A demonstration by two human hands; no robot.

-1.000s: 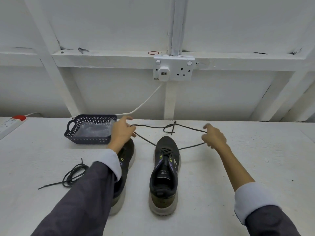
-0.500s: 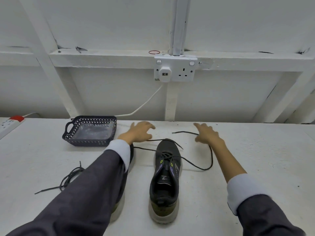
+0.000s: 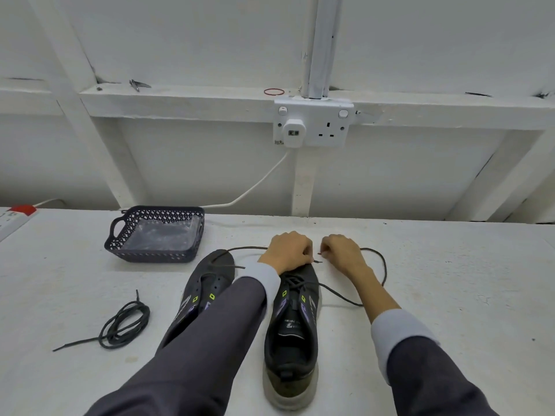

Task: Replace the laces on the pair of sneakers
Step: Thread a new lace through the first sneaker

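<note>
- Looping wide from our dark sneaker [image 3: 295,322], the lace [image 3: 246,248] lies slack.
- Our left hand [image 3: 286,250] and right hand [image 3: 342,253] sit close at its toe, grips pinching lace ends.

White table [image 3: 450,265] against white-painted wall [image 3: 180,40] bearing a double socket [image 3: 312,123].

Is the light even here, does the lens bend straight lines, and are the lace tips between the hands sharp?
Head view: soft, even light, only faint shadows beside the right sneaker on the table. Head view: the wide lens makes the near sleeves loom large. Head view: the lace tips between left hand and right hand look small, slightly soft.
</note>
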